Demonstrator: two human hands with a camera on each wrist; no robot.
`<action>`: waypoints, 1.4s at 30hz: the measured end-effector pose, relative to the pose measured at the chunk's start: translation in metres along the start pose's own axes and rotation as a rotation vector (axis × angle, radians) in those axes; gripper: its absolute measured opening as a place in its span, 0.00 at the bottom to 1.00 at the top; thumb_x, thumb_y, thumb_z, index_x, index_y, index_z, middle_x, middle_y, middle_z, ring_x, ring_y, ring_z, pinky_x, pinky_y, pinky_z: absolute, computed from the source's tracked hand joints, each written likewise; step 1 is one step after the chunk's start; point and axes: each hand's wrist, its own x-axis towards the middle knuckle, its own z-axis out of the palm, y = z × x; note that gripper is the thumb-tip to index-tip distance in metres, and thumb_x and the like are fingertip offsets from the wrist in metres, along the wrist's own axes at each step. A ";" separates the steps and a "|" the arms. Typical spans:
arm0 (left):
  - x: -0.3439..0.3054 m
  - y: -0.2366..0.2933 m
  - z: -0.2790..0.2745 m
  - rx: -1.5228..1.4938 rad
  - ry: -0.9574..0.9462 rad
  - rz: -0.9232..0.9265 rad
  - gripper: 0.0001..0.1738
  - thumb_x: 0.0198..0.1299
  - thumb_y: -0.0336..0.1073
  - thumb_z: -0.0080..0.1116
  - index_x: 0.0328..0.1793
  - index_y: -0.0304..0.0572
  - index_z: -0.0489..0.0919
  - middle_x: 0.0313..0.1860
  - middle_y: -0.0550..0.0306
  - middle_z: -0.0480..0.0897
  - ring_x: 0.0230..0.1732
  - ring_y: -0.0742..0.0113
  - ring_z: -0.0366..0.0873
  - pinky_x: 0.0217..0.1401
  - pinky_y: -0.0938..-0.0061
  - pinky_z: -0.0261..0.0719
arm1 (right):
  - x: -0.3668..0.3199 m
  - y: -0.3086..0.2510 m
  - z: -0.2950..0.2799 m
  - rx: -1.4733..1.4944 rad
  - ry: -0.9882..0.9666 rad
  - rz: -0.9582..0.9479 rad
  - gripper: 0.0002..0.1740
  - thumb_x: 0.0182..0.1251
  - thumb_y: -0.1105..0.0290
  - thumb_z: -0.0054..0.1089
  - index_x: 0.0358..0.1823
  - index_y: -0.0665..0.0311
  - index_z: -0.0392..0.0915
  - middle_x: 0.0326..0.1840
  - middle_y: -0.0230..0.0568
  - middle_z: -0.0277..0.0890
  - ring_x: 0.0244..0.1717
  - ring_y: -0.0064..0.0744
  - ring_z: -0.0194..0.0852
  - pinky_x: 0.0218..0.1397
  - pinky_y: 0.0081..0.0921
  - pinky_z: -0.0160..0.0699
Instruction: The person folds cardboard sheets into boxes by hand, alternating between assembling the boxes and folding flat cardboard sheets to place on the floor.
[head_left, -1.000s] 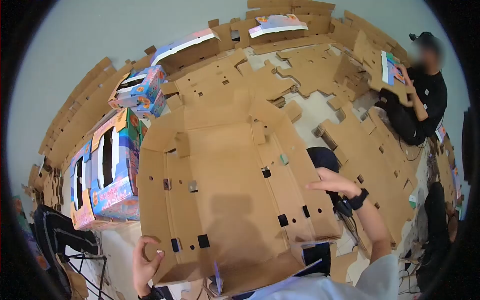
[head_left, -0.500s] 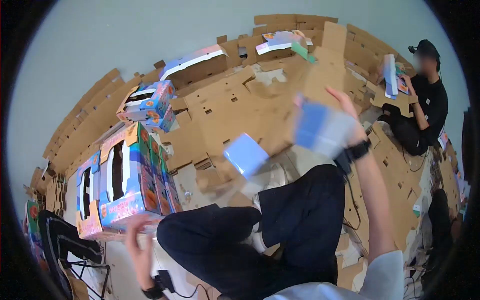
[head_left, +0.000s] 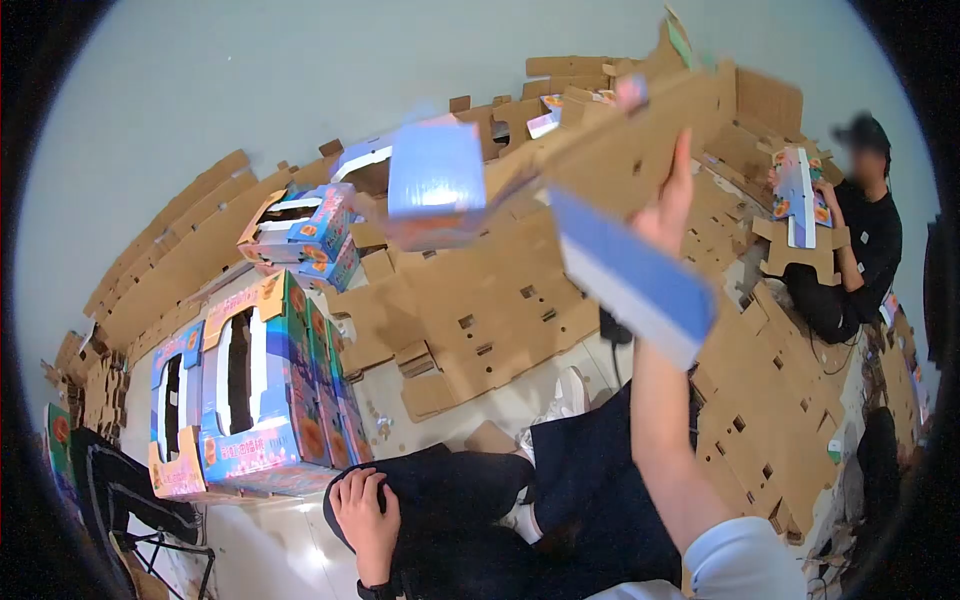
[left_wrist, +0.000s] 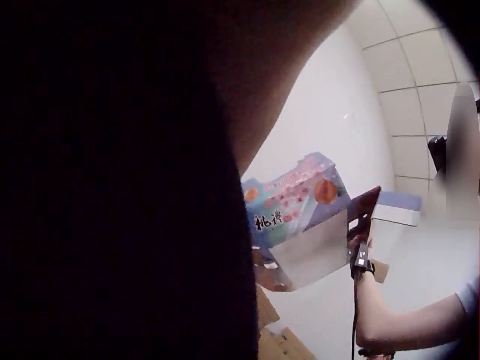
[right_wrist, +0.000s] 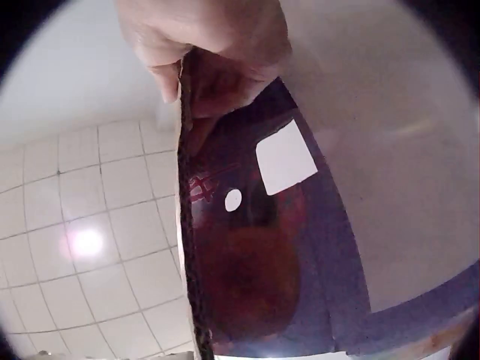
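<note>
Raised in my right hand (head_left: 664, 212) is a large cardboard piece (head_left: 640, 145), tilted, with blue-and-white flaps hanging at its near side. In the right wrist view the fingers of that hand (right_wrist: 214, 49) curl round the edge of the cardboard (right_wrist: 251, 277), whose dark printed face has a square and a round hole. The left wrist view shows the printed outer side of the cardboard (left_wrist: 289, 202), with pink and blue artwork. My left hand (head_left: 367, 520) rests on the left knee (head_left: 430, 490), holding nothing.
Printed boxes (head_left: 255, 400) stand at the left, a smaller stack (head_left: 300, 225) behind them. Flat cardboard sheets (head_left: 480, 310) cover much of the floor. Another person (head_left: 860, 210) sits at the right with a printed piece (head_left: 798, 195). Cardboard strips (head_left: 170, 250) line the wall.
The cardboard piece has gone from above my lap up and forward, turning on its side, in my right hand. My left hand has left the piece and come down on the knee.
</note>
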 end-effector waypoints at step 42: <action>-0.001 0.010 0.004 0.111 0.044 0.018 0.07 0.50 0.28 0.54 0.37 0.39 0.74 0.42 0.55 0.77 0.50 0.54 0.72 0.62 0.60 0.63 | -0.218 0.148 -0.282 -2.232 -0.209 0.699 0.13 0.60 0.63 0.51 0.29 0.66 0.79 0.28 0.52 0.80 0.30 0.51 0.79 0.33 0.44 0.75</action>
